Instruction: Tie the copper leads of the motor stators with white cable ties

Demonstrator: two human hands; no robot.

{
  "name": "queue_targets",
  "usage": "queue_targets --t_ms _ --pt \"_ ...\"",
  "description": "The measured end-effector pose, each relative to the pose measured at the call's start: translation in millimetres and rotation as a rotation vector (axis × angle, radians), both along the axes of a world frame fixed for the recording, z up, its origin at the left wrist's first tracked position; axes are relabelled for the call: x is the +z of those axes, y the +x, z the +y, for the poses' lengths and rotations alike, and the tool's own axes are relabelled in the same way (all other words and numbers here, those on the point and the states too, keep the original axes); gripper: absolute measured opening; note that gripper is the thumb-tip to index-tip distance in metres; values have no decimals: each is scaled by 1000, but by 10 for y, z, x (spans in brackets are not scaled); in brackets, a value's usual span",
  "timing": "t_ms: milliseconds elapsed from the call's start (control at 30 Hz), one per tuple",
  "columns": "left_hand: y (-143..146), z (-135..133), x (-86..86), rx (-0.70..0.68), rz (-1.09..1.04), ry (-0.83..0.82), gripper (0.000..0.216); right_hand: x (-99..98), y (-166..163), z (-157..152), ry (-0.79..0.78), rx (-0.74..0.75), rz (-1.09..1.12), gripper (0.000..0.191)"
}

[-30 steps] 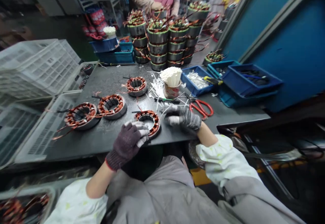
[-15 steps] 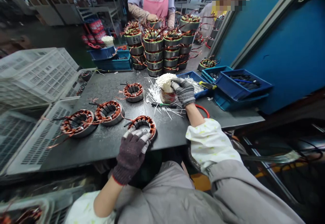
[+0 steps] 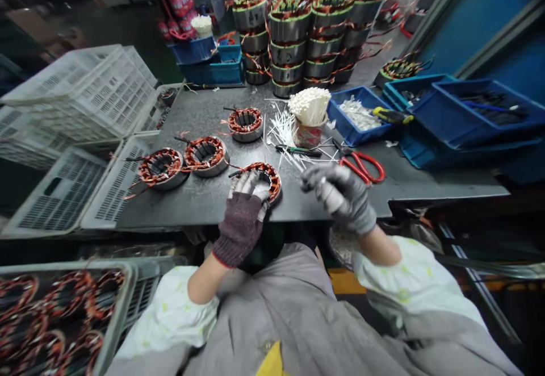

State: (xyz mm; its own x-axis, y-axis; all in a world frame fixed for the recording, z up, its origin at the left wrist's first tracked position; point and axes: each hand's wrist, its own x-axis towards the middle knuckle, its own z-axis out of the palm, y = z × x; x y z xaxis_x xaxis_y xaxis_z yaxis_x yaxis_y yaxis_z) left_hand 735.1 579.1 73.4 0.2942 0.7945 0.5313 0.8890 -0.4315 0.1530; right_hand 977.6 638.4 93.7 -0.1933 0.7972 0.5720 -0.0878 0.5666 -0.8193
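Observation:
My left hand, in a dark knit glove, rests on the near rim of a copper-wound stator ring at the front edge of the dark table, fingers laid over it. My right hand, in a grey glove, hovers just right of that ring with fingers curled; it is blurred, and a thin white piece seems pinched in it. A cup of white ties stands behind, with loose white ties scattered beside it.
Three more stator rings lie to the left. Red-handled scissors, a green-handled tool, blue bins, stacked stators at the back, white crates on the left, a tray of stators by my knee.
My right hand reached to the cup of white ties, then came back beside the near stator with fingers curled. My left hand stayed on the ring. The view tilted downward.

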Motion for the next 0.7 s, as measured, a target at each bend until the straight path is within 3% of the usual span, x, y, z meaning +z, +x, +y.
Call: queue_targets --t_ms 100,200,700 --pt "-64 5 44 -40 54 -101 34 -213 -19 -614 -7 84 -179 13" --pt "-105 28 56 -77 70 -119 33 -358 -42 -904 -54 95 -204 16" --pt "100 -39 7 41 -19 -20 25 -336 -209 -806 67 29 -353 18"
